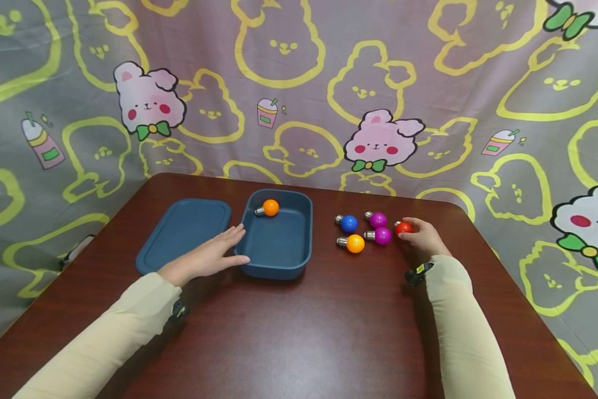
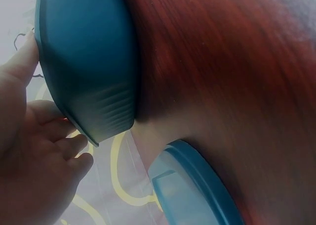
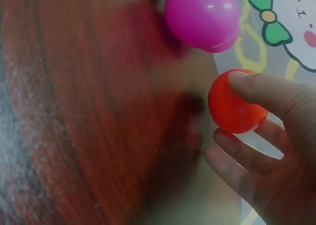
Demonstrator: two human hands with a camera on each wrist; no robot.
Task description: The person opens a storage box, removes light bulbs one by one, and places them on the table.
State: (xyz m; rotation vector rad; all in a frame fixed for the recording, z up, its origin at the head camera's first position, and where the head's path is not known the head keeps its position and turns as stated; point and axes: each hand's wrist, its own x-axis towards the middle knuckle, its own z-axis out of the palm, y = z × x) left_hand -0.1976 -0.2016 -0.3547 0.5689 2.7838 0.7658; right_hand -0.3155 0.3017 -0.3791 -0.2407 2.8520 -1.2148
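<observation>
My left hand (image 1: 210,258) rests with straight fingers at the left rim of a dark blue rectangular container (image 1: 274,272). In the left wrist view, the thumb and fingertips lie along that rim. An orange light bulb (image 1: 271,208) lies inside the container, near its back. Over on the right, my right hand (image 1: 425,238) holds a red light bulb (image 1: 403,228) between thumb and fingers. The right wrist view shows the thumb on top of the red globe (image 3: 232,106); the bulb's base is hidden there. Beside it lie two purple bulbs (image 1: 382,236).
A blue bulb (image 1: 349,224) and a yellow-orange bulb (image 1: 356,244) lie between the container and the purple bulbs. The blue lid (image 1: 189,227) lies flat left of the container. A patterned curtain (image 1: 299,100) hangs behind the brown table (image 1: 299,338).
</observation>
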